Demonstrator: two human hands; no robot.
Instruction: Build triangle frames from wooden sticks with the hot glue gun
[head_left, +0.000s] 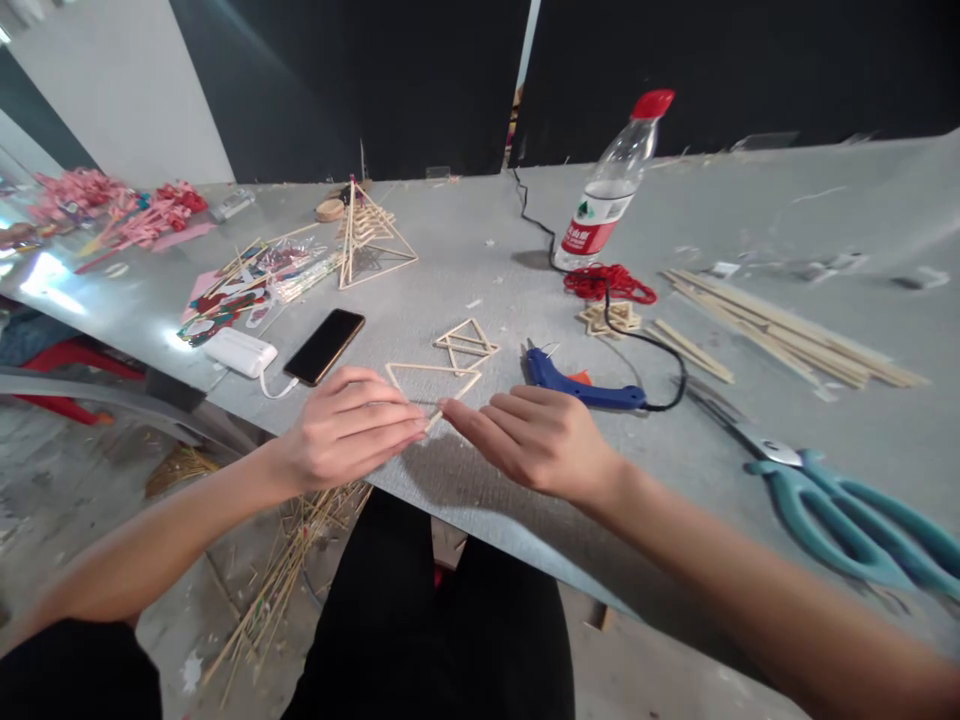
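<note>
At the far left of the grey table [480, 240], from where I stand, lie bundles of pink ribbon [82, 190], then a heap of shiny colourful packets [225, 300] whose print I can't read. Just beside them, a white device [241, 352] has a white cable running to a phone [325, 346]; the phone's screen is dark and no maker's name shows.

The left hand [360, 425] comes next, fingers together, their tips closed narrowly on the lower corner of a stick triangle [435, 368]. Beyond it stands a tall stick pyramid [377, 248]. The triangle is just over the table's near edge, between the two hands, and near it lies a small stick frame [466, 349]. The right hand [540, 435] has its fingers curled, the index tip at the triangle's stick; its thumb is hidden, so I can't tell whether it pinches.

Past it lies a blue glue gun [585, 385], no brand legible. Behind stands a red-capped bottle [607, 190], its white-and-red label bearing a green emblem and white Chinese characters, with small lettering under them that seems to end in SPRING. Red cord [611, 284] lies at its foot, then bare sticks [787, 330] and, nearer, teal-handled scissors [817, 490], without any readable mark.
</note>
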